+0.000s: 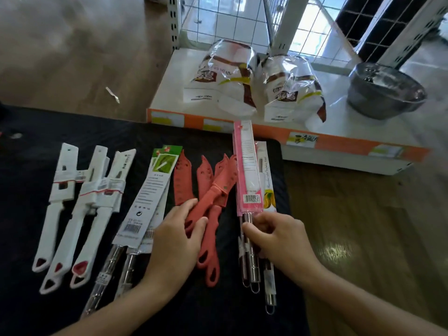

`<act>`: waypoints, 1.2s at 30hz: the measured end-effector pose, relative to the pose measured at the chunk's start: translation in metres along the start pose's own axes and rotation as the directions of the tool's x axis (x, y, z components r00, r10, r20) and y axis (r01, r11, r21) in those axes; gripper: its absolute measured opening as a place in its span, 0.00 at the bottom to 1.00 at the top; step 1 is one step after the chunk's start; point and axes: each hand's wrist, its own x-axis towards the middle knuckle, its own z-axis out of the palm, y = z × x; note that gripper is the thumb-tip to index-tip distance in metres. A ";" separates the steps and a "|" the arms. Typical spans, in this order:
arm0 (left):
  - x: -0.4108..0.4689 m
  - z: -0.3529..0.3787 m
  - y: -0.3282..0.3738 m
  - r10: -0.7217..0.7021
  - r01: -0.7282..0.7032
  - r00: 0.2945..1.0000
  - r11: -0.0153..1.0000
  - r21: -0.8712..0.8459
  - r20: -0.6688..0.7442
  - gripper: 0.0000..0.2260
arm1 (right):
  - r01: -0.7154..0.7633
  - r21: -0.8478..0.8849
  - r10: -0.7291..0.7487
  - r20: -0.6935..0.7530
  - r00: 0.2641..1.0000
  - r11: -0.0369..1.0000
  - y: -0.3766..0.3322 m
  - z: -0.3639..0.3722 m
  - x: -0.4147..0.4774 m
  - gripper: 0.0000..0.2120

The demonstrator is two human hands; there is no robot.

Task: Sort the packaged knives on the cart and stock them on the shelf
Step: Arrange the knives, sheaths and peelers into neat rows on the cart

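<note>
Hands grip two piles: left hand (pixel 177 238) curls round red knives (pixel 208 192), right hand (pixel 274 236) pinches steel handles of pink packs (pixel 248 175), seemingly squaring each kind together. Left of them lie green packs (pixel 150 190) and white knives (pixel 80 202) on the cart (pixel 36 127); beyond both hands, the shelf (pixel 339 126).

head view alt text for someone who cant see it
On a black cart, the left hand grips the red knives by a handle while the right hand pinches the steel handles of the pink-carded knives. White-handled knives and green-carded knives lie further left; the shelf beyond holds two bags and a metal bowl.
</note>
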 end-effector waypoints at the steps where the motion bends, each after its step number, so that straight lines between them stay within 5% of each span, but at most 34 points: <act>1: 0.000 0.001 -0.001 0.010 -0.010 1.000 1.000 0.006 0.003 0.19 | -0.008 0.007 0.008 0.002 1.000 1.000 0.001 0.000 0.000 0.10; 18: -0.004 0.003 -0.008 0.156 -0.171 0.973 0.983 0.074 0.171 0.07 | -0.003 -0.027 0.000 -0.086 0.996 1.000 0.008 -0.003 -0.005 0.10; 28: 0.002 0.002 -0.008 0.351 -0.392 0.914 0.892 0.223 0.202 0.11 | -0.024 -0.046 0.022 -0.061 0.998 0.999 0.011 -0.009 -0.003 0.10; 32: 0.007 0.005 -0.005 0.397 -0.530 0.828 0.785 0.320 0.397 0.18 | 0.009 -0.032 -0.011 -0.063 0.998 0.999 0.009 -0.009 -0.002 0.08; 36: 0.008 0.005 -0.005 0.219 -0.344 0.899 0.890 0.300 0.379 0.29 | 0.087 -0.031 -0.090 -0.075 0.993 0.996 -0.002 -0.002 0.001 0.04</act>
